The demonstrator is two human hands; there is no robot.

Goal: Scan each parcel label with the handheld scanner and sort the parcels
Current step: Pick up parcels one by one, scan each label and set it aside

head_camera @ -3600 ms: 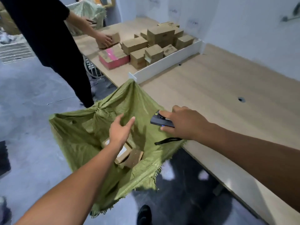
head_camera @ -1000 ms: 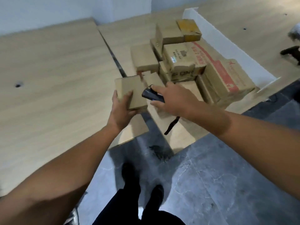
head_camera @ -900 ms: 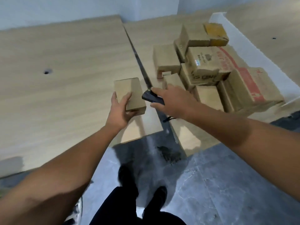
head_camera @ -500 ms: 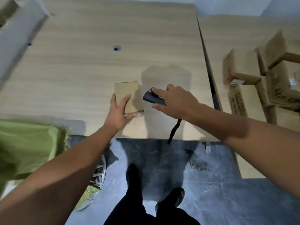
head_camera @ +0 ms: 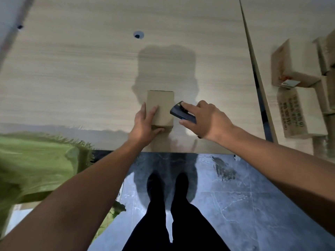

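Left hand (head_camera: 145, 124) grips small parcel (head_camera: 160, 107) over table (head_camera: 72, 73); right hand (head_camera: 204, 120) grips scanner (head_camera: 181, 112) just right of parcel.

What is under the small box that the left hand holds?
Below the small box lies the wooden table, and the thumb of the left hand wraps its near end. Its underside is covered, so any label cannot be seen.

Dim light, soft shadow of the person on the table (head_camera: 76, 73), edges motion-blurred and bowed, green sack (head_camera: 36, 160) smeared
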